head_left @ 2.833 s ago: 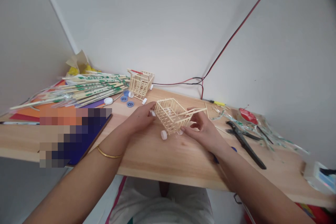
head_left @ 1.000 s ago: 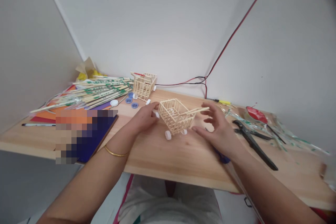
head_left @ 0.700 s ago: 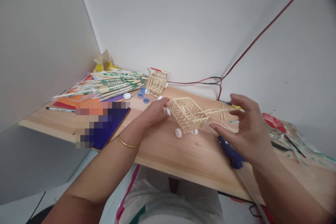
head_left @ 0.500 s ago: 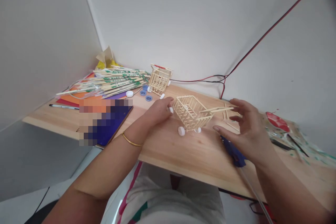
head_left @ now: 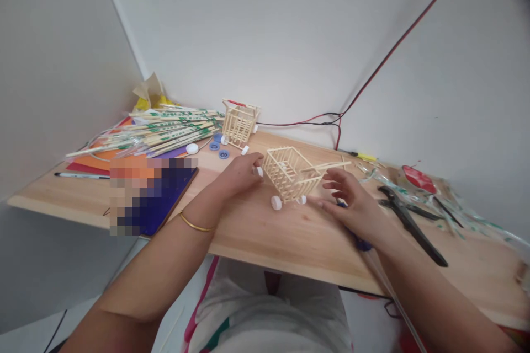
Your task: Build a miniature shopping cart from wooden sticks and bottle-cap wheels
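A small shopping cart (head_left: 285, 174) built of thin wooden sticks stands on the table, with white bottle-cap wheels and two sticks reaching right as a handle. My left hand (head_left: 238, 176) is at its left corner by a white wheel, fingers curled against it; part of the grip is hidden. Beside the cart's right end, my right hand (head_left: 351, 204) is open, its fingers apart, just below the handle sticks. Partly behind that hand lies a blue glue gun (head_left: 363, 244).
A second stick cart (head_left: 240, 124) with a red handle stands behind, near blue caps (head_left: 223, 154). Wrapped chopsticks (head_left: 178, 132) and a phone (head_left: 174, 198) lie left. Black-handled pliers (head_left: 414, 229), a yellow knife (head_left: 366, 157) and plastic wrappers (head_left: 476, 223) lie right. A cable (head_left: 397, 47) crosses the wall.
My right hand has moved left and slightly down, from around the handle's end toward the cart's lower right. The pliers have come into view. My left hand stays by the cart's corner.
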`<state>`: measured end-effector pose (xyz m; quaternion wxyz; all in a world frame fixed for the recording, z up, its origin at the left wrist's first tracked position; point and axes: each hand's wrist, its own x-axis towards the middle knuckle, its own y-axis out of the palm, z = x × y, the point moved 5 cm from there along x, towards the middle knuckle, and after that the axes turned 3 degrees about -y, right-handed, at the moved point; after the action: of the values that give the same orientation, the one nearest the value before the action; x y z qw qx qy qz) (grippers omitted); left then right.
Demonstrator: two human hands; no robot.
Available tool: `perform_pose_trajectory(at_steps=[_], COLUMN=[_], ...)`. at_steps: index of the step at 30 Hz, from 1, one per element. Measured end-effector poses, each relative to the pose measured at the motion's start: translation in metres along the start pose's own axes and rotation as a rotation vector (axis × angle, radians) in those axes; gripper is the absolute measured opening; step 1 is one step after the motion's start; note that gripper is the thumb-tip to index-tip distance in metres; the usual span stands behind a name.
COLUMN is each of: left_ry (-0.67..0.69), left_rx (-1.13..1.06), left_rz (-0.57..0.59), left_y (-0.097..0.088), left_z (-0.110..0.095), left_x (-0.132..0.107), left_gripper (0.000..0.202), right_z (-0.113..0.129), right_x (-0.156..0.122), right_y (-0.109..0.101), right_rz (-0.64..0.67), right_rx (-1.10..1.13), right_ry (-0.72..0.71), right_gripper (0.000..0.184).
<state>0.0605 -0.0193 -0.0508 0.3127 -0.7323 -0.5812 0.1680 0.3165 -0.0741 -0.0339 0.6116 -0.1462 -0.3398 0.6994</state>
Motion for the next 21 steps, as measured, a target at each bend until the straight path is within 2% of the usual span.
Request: perform_pose_trajectory(at_steps=[3, 9, 15, 21], left_ry=[0.009, 0.044, 0.015, -0.036], left_rx=[-0.02, -0.068, -0.032, 0.065], left_rz=[0.01, 0.037, 0.052, 0.064], left_y=[-0.001, 0.0, 0.004, 0.006], left_z=[-0.005, -0.008, 0.001, 0.009], left_x=[-0.001, -0.002, 0.003, 0.006], left_gripper=[0.024, 0.031, 0.046, 0.047], right_z=[0.003, 0.014, 0.018, 0.016], right_x=[0.005, 0.017, 0.022, 0.026], right_y=[0.007, 0.02, 0.022, 0.024], right_rz=[0.045, 0.249, 0.227, 0.222], right_rx=[0.041, 0.201, 0.225, 0.246], right_ry=[-0.002, -0.008, -0.034, -0.091], right_gripper=[0.058, 0.052, 0.049, 0.044])
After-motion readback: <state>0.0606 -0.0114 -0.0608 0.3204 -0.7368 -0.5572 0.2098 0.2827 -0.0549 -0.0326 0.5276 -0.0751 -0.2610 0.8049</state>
